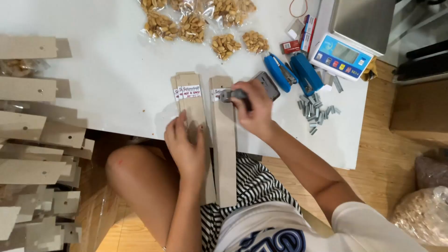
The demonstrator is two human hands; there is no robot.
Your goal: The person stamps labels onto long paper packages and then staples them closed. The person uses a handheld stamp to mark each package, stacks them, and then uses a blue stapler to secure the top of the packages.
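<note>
While the left hand lies flat, fingers spread, on a stack of cardboard strips at the table edge, the right hand is closed around a small grey tool — pressed to the top of a single strip just right of the stack. Stack strips carry white labels near the top; single strip overhangs the table edge toward the lap. Grey block-shaped item sits just behind the right hand, partly hidden; can't tell what it is. Two blue staplers lie right of it, with a loose pile of staple bars below them. Digital scale at the far right corner, small red boxes beside it. Clear bags of peanuts are scattered along the far side of the table — well apart from both hands. More cardboard strips with punched holes are fanned out at left, off the table edge.
</note>
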